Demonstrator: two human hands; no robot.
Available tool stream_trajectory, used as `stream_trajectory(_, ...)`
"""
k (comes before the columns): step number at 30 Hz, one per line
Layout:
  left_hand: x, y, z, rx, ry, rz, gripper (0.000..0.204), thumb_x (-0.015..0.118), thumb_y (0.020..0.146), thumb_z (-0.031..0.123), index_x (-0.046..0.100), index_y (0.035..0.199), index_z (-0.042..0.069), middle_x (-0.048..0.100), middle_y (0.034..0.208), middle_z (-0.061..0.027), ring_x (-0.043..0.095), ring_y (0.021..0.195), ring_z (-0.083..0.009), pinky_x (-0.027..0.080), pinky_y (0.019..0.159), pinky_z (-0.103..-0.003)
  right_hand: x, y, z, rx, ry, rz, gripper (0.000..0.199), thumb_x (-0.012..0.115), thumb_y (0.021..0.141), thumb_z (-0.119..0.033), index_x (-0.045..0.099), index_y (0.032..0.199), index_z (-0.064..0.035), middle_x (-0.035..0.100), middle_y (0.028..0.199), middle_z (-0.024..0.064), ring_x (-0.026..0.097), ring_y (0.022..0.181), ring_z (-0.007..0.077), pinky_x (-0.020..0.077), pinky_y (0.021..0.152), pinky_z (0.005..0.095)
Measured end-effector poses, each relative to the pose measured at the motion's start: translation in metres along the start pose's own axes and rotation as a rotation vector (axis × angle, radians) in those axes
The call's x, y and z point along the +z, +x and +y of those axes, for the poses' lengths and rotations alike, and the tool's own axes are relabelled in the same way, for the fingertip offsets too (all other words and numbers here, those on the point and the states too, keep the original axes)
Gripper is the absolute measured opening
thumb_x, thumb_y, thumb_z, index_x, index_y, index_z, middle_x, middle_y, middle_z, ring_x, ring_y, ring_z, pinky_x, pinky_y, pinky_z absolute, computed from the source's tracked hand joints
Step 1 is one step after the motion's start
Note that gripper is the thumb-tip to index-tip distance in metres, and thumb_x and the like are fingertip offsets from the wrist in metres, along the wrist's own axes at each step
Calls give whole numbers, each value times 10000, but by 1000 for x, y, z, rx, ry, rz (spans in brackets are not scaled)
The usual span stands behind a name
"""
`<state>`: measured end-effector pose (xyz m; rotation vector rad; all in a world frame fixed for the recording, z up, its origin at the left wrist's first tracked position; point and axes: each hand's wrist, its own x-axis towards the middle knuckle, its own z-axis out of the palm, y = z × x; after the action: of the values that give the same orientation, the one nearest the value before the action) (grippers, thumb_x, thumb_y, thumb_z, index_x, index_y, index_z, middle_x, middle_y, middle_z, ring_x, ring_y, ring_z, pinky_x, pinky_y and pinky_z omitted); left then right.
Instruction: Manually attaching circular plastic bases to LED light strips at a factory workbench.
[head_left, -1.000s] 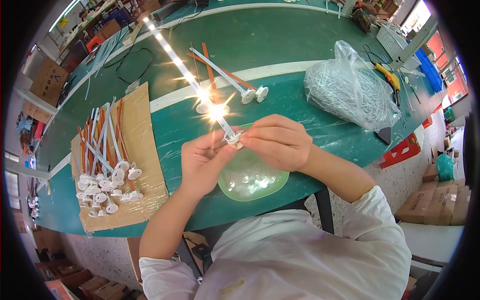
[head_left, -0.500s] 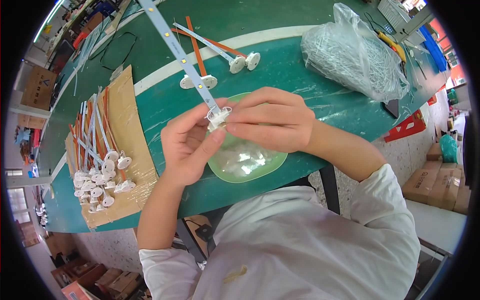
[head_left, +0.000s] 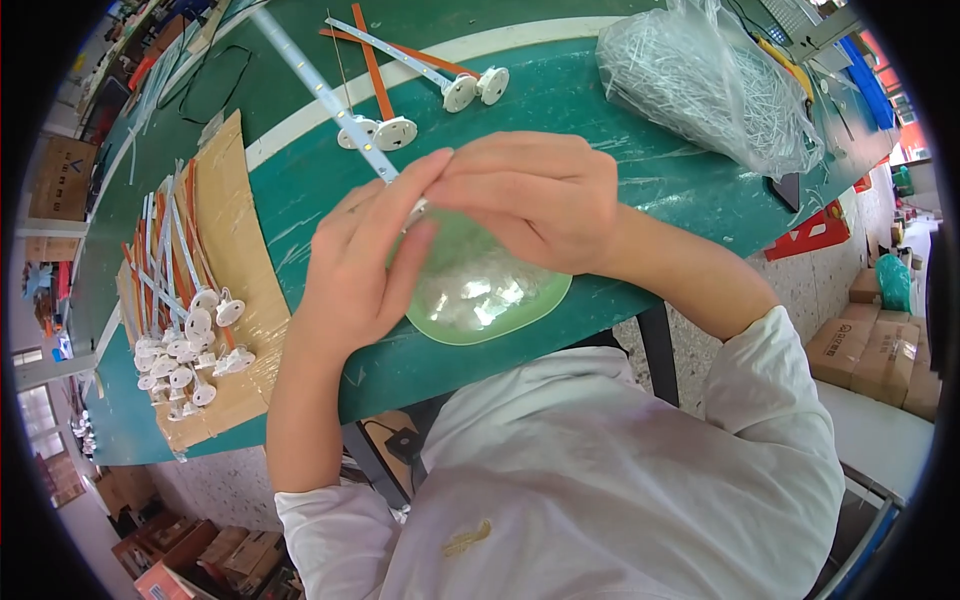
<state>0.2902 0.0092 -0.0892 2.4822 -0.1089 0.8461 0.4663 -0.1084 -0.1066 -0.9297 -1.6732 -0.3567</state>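
My left hand [head_left: 365,245] is closed around the lower end of an LED light strip [head_left: 340,115], which points up and to the left. Between thumb and fingers a sliver of its white end cap [head_left: 416,212] shows; the rest is hidden. My right hand [head_left: 535,195] is closed, its fingertips meeting the left fingers over the cap; whatever they pinch is covered. Just below both hands sits a light green bowl [head_left: 490,332] with small clear, shiny pieces in it.
Left, several LED strips with white round caps [head_left: 190,350] lie on a cardboard sheet [head_left: 235,200]. Beyond my hands are orange strips [head_left: 373,65] and more white caps [head_left: 459,94]. A clear bag [head_left: 700,90] of thin white pieces lies at the far right, near a red bin [head_left: 812,232].
Both hands have turned and drawn together, so the white cap is now mostly covered. The strip's upper end has swung left, and the whole view has shifted slightly.
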Motion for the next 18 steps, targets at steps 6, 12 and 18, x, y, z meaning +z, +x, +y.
stream_trajectory(6, 10, -4, -11, -112, 71, 147, 405, 603, 896, -71, 619, 1281, 54, 729, 992, -127, 678, 816, -303, 529, 755, -371, -10, 12, -5, 282, -81, -215, 201, 684, 762, 56, 720, 945, -19, 718, 885, 144, 702, 732, 288, 568, 652, 334)
stream_trajectory(12, 11, -5, -21, -162, 21, 142, 351, 585, 934, -24, 619, 1267, 82, 725, 954, -134, 683, 807, -312, 527, 767, -391, -12, 26, -22, 580, -89, -865, 208, 733, 749, -61, 697, 948, -11, 681, 822, 162, 679, 778, 344, 539, 725, 430)
stream_trajectory(18, 14, -9, -25, -149, 123, 76, 359, 595, 937, 11, 609, 1278, 123, 693, 856, -146, 650, 739, -358, 521, 750, -407, -3, 26, -27, 503, 44, -990, 233, 724, 732, -68, 701, 955, -2, 700, 850, 169, 684, 862, 358, 527, 789, 445)
